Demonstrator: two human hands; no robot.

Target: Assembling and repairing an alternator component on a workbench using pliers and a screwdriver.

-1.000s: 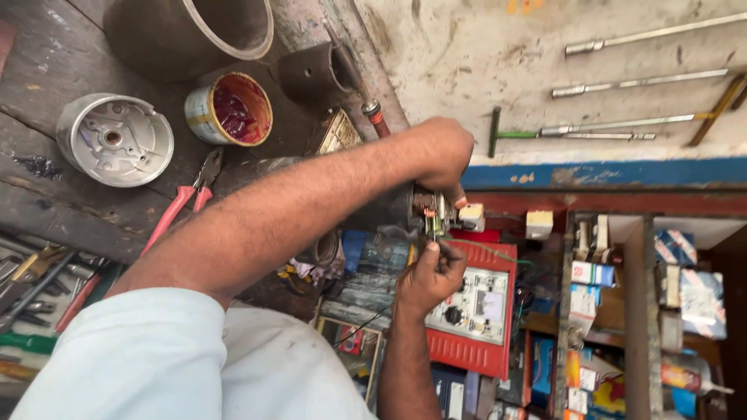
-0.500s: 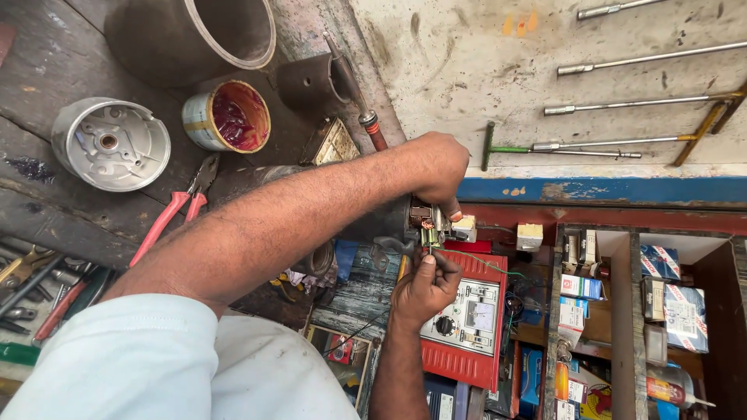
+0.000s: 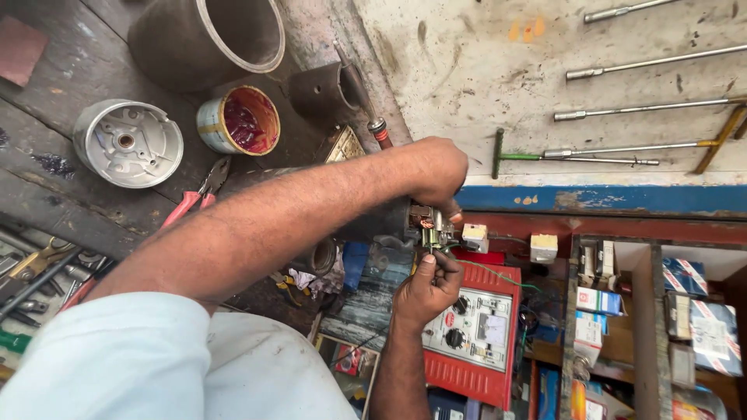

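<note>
My left arm reaches across from the lower left, and my left hand [image 3: 434, 173] is closed over a small metal electrical part [image 3: 430, 225] with copper-coloured bits, held at the edge of the wooden bench. Just below it, my right hand [image 3: 426, 289] pinches the lower end of the part, where a thin green wire [image 3: 498, 274] runs off to the right. Both hands hang above a red tester box [image 3: 476, 336] with black knobs and a small meter window. Whatever lies between the fingers of my right hand is too small to make out.
On the dark wooden bench [image 3: 62, 194] lie red-handled pliers [image 3: 194, 200], a round metal housing [image 3: 128, 142], a tin of red grease [image 3: 238, 120] and a big grey pipe [image 3: 210, 39]. Long rods hang on the stained wall [image 3: 638, 109]. Shelves with small boxes [image 3: 685, 311] fill the lower right.
The view has shifted a little. My right hand has moved up closer to the part held by my left hand, and the hands stay together over the red tester.
</note>
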